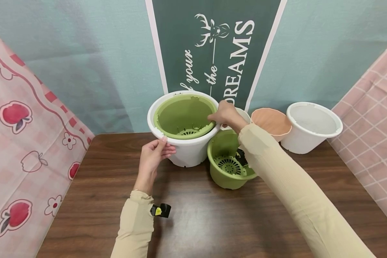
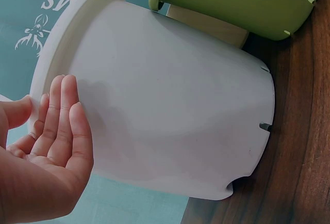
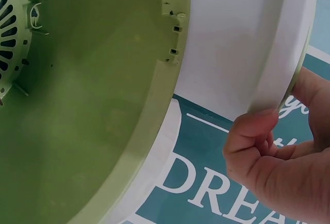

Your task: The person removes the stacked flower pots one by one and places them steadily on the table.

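A large white flowerpot (image 1: 190,154) stands upright at the back of the table, with a green perforated inner pot (image 1: 184,114) nested in it, slightly tilted. My left hand (image 1: 153,154) holds the near-left rim of the white pot; its thumb lies on the rim and its fingers reach along the outer wall, as the left wrist view shows. On the right side, my right hand (image 1: 227,114) grips the rim, thumb over the green inner pot's edge and fingers curled under the white rim (image 3: 281,43). A second green inner pot (image 1: 227,179) stands just below my right forearm.
Behind my right arm, a white container (image 1: 243,114) is partly hidden. An orange pot (image 1: 271,122) and another white flowerpot (image 1: 303,143) stand along the back right. The wooden table (image 1: 206,225) ends at the blue-green cloth backdrop (image 1: 116,71), with pink cloths on both sides.
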Action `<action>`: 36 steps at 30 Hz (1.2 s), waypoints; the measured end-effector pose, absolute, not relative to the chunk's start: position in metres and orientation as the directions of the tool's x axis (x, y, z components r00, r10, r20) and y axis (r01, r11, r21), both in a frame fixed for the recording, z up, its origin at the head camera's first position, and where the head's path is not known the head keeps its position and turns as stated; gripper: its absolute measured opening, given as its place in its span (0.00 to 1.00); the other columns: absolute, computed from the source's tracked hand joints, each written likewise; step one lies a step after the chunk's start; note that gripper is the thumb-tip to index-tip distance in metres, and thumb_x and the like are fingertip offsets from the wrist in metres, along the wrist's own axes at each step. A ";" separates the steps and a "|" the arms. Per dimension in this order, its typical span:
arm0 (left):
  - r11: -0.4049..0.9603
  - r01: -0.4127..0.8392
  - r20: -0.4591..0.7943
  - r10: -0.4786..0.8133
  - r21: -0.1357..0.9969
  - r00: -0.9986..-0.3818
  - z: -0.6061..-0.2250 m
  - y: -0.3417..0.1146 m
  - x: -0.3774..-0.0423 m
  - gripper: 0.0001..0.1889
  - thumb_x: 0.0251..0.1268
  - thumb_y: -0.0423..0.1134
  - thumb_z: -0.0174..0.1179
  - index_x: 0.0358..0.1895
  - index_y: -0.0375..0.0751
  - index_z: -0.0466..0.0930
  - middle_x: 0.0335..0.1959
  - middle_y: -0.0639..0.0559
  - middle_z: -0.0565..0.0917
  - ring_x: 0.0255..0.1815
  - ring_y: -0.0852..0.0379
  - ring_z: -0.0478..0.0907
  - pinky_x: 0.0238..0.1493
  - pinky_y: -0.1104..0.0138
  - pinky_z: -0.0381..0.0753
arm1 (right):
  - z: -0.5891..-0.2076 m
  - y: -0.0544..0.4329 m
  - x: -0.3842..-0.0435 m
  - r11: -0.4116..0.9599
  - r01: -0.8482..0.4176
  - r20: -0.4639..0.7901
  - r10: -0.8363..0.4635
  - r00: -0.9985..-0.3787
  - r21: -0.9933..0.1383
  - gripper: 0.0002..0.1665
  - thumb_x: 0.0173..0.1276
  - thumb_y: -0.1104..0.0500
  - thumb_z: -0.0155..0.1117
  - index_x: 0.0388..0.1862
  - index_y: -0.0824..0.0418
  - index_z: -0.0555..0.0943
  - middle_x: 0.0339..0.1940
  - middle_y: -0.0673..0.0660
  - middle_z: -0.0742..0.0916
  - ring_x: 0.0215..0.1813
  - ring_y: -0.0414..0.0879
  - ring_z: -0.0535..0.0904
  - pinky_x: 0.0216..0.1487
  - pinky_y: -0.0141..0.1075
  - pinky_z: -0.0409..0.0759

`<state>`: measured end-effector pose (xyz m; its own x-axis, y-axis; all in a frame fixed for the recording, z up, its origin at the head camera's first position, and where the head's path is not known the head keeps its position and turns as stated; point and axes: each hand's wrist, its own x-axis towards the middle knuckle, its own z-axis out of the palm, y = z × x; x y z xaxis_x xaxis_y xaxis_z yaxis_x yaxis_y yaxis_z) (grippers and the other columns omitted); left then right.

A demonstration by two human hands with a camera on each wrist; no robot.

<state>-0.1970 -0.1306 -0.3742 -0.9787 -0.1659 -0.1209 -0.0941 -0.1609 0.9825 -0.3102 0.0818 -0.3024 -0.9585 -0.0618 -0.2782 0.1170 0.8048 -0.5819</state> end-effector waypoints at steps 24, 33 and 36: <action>-0.169 -0.094 -0.121 -0.162 0.981 -0.979 -0.374 -0.130 -0.198 0.15 0.68 0.39 0.52 0.31 0.27 0.74 0.19 0.51 0.82 0.23 0.60 0.82 0.32 0.66 0.81 | -0.301 0.083 -0.312 0.802 0.106 -0.268 -0.069 -0.961 -0.587 0.11 0.52 0.61 0.61 0.27 0.68 0.71 0.26 0.63 0.77 0.12 0.41 0.70 0.14 0.30 0.72; -0.172 -0.092 -0.121 -0.167 0.981 -0.978 -0.375 -0.131 -0.197 0.14 0.68 0.39 0.52 0.32 0.27 0.74 0.19 0.51 0.82 0.23 0.59 0.82 0.34 0.64 0.81 | -0.301 0.083 -0.311 0.798 0.110 -0.273 -0.071 -0.959 -0.592 0.10 0.53 0.62 0.59 0.25 0.68 0.71 0.24 0.62 0.76 0.11 0.41 0.68 0.12 0.29 0.69; -0.167 -0.096 -0.124 -0.167 0.981 -0.978 -0.374 -0.131 -0.196 0.14 0.68 0.39 0.51 0.32 0.27 0.74 0.19 0.51 0.82 0.23 0.59 0.82 0.35 0.63 0.81 | -0.301 0.083 -0.311 0.803 0.104 -0.267 -0.071 -0.961 -0.587 0.10 0.53 0.61 0.60 0.23 0.67 0.70 0.23 0.62 0.76 0.11 0.41 0.68 0.12 0.29 0.69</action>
